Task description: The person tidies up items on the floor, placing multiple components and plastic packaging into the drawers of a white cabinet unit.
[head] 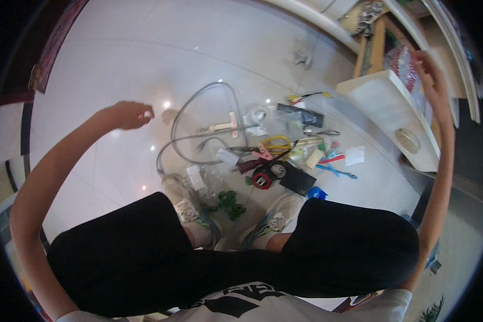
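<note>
My left hand [132,115] hovers above the tiled floor with its fingers curled; whether anything is in it does not show clearly. My right hand [426,72] is at the pulled-out drawer [386,104], against a clear plastic bag with red parts [404,68]; its grip cannot be made out. On the floor before me lie a grey cable [185,108] in loops, a black and red tape measure [262,180], a flat black case [298,180], a pink clip [262,153], a coiled yellow cord [279,141] and a blue tape roll [317,194].
My shoes [279,217] flank green leaves [230,204] and clear plastic wrapping [211,179]. A white paper piece [355,155] lies right of the pile. A small grey object [303,58] lies farther off, near the white cabinet. The drawer front juts out over the floor at the right.
</note>
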